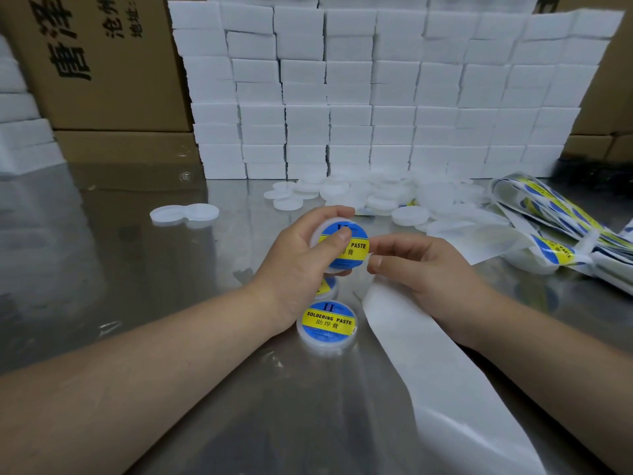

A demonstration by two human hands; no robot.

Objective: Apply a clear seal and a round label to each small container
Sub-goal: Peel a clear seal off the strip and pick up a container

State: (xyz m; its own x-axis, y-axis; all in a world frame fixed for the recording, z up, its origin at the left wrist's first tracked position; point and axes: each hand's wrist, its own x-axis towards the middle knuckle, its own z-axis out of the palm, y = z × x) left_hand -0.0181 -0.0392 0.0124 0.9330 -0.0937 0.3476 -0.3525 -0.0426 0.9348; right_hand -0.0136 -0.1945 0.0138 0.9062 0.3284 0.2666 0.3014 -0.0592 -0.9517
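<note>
Forearms [137, 389] converge: left hand [294, 262] grips a small round white container [327, 224], thumb on its blue-and-yellow label [358, 246]; curled fingertips [374, 245] of the right hand [428, 269] meet its right rim, grip unclear.

L hand [301, 255] grips a small round container [356, 260] above the table [102, 252], thumb pressing on its blue/yellow round label [358, 245]. R hand [421, 269] is just beside it, fingers [378, 247] curled, tips at the container's right edge; can't tell if they pinch anything. White backing strip [445, 371] runs under the R hand toward the camera. Below the L hand sits a labelled container [327, 325], w/ another [327, 287] half hidden behind it. Pile of unlabelled white containers [373, 193] further back, label strips [561, 217] at right, white boxes [376, 90] stacked behind.
</note>
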